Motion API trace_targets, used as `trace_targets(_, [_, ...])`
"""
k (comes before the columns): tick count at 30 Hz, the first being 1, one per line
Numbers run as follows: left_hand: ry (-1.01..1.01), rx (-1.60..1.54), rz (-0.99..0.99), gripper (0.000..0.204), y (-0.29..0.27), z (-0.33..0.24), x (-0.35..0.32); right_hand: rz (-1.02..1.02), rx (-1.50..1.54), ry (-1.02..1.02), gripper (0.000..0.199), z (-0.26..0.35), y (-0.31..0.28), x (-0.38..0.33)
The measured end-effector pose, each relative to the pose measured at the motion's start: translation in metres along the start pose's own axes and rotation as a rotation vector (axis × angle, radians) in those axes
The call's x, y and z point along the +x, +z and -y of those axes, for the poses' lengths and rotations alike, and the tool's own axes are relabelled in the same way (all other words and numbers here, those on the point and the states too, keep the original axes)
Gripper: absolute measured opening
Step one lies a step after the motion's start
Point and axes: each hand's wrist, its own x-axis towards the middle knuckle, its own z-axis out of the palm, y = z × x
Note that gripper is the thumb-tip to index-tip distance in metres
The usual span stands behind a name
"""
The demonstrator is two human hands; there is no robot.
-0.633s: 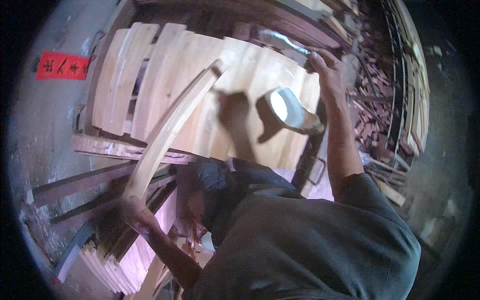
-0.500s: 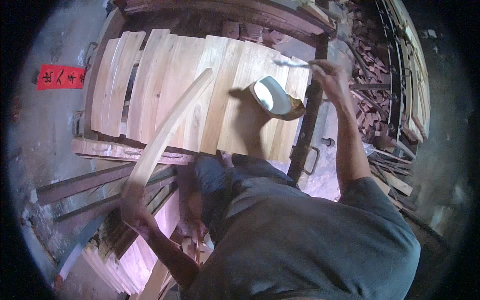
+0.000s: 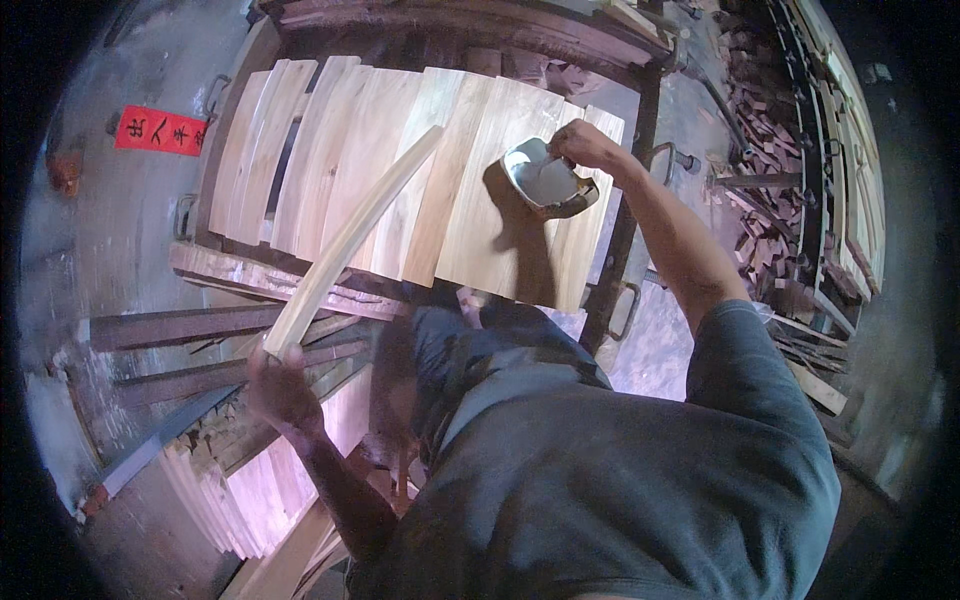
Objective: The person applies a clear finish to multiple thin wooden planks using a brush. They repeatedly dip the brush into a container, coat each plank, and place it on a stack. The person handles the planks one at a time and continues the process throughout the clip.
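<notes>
My left hand (image 3: 284, 393) is closed around the lower end of a long, pale wooden board (image 3: 352, 232), held on a slant with its far end over a row of boards (image 3: 470, 235). On the right side of that row stands an open container (image 3: 572, 209) with white liquid inside, its outer wall brown and worn. Above its rim, my right hand (image 3: 590, 147) grips a small brush (image 3: 545, 160). The brush's tip is down in the container, and most of the brush is hidden by the hand and rim.
A dark frame (image 3: 618, 235) surrounds the row of boards. Wood offcuts (image 3: 765, 215) are heaped at the far right, beside long planks (image 3: 845, 190). Dark beams (image 3: 190, 325) lie at left, with stacked pale boards (image 3: 215, 505) below. A red paper strip (image 3: 160, 131) lies at far left.
My right hand has moved left and brought the brush from beyond the boards' right edge down into the container. My left hand still holds the board; the whole view has shifted slightly.
</notes>
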Motion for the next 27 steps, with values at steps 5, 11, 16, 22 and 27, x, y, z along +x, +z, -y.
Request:
trace_targets(5, [-0.040,0.321,0.097,0.039,-0.005,0.001,-0.008,0.036,0.565,0.306,0.020,0.002,0.000,-0.026])
trace_targets(11, [-0.027,0.251,0.041,0.040,0.001,0.023,-0.016,-0.057,0.803,0.254,0.022,0.012,-0.009,-0.044])
trace_targets(16, [-0.106,-0.158,-0.053,0.036,0.009,0.022,-0.025,0.051,0.775,0.039,0.027,0.100,-0.018,-0.051])
trace_targets(22, [-0.080,-0.366,-0.035,0.046,0.014,0.020,-0.023,0.112,0.572,-0.192,0.022,0.247,0.028,-0.057])
trace_targets(27, [-0.102,-0.629,-0.049,0.052,0.012,-0.001,-0.019,0.239,0.550,-0.404,0.018,0.328,0.071,-0.065])
